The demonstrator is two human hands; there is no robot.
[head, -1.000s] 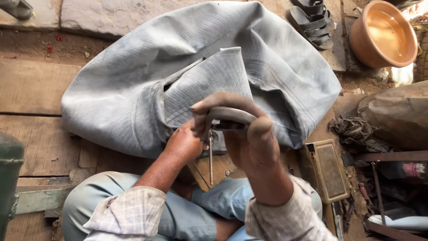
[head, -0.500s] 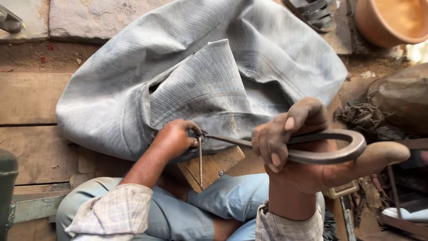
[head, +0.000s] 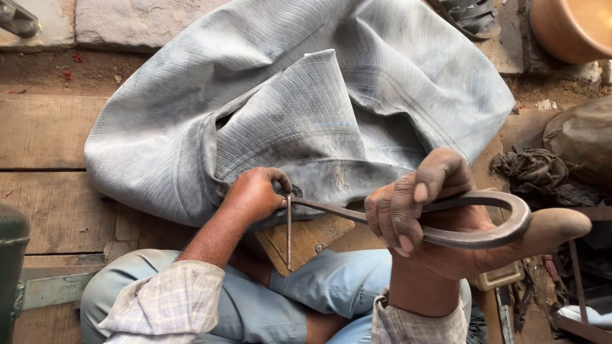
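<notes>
Shears (head: 446,220) gripped in our right hand (head: 414,210), blades opened at the grey rubber sheet (head: 306,108) on the floor; our left hand (head: 255,194) pinches its edge. Cut barely begun, we judge; most remains.

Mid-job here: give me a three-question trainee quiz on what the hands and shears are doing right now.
1. True or false: the right hand grips the looped handle of the large metal shears.
2. The left hand rests on: A) the copper bowl, B) the grey rubber sheet, C) the sandals.
3. What lies under the edge of the sheet, on the person's lap?

Key: 1 true. 2 B; it pinches the sheet's edge beside the blades. 3 A wooden board.
</notes>
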